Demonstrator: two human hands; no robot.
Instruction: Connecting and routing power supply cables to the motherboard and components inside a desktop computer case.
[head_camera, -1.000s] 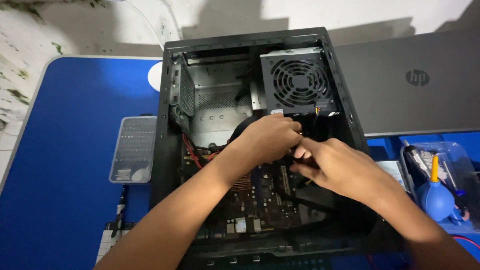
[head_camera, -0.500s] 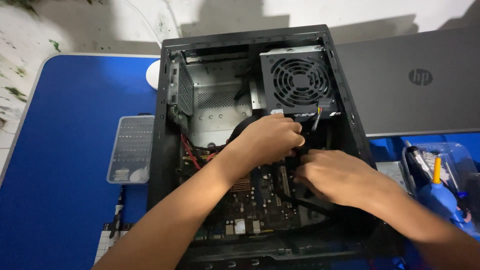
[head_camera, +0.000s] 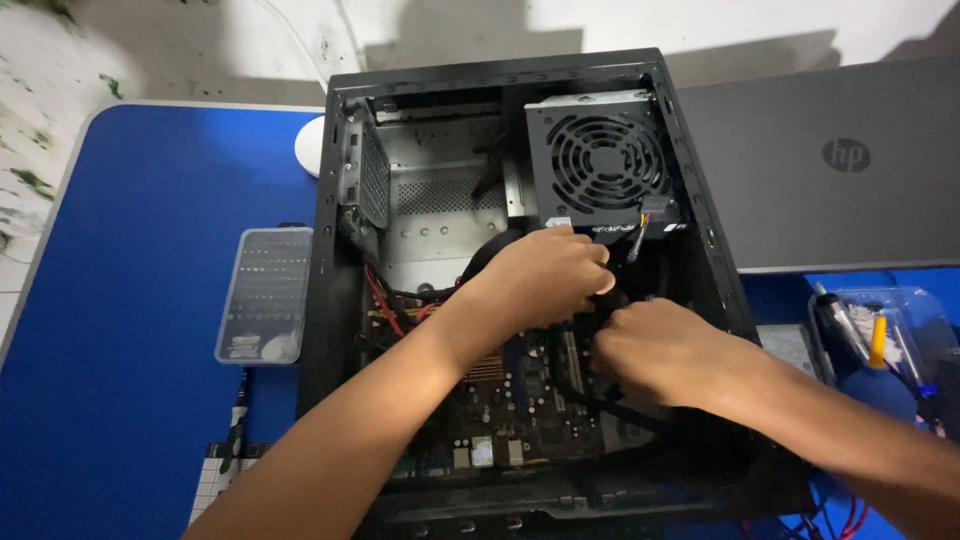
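Note:
An open black computer case (head_camera: 340, 160) lies on its side on a blue table. Inside it are a grey power supply with a round fan grille (head_camera: 598, 160) at the top right and a brown motherboard (head_camera: 500, 400) below. My left hand (head_camera: 545, 275) is curled into a fist over a bundle of black cables (head_camera: 580, 395) just below the power supply. My right hand (head_camera: 665, 350) is closed beside it, lower right, fingers down among the same cables. What each hand grips is hidden by the hands themselves.
A clear plastic box of screwdriver bits (head_camera: 265, 295) lies left of the case. A closed grey laptop (head_camera: 830, 170) sits at the right. A clear tray (head_camera: 900, 320) with a blue air blower (head_camera: 880, 385) and tools stands at the lower right. Red wires (head_camera: 385, 305) run inside the case.
My right hand has drawn down and to the right, away from the left hand, which stays nearly still over the cables. The view has shifted slightly.

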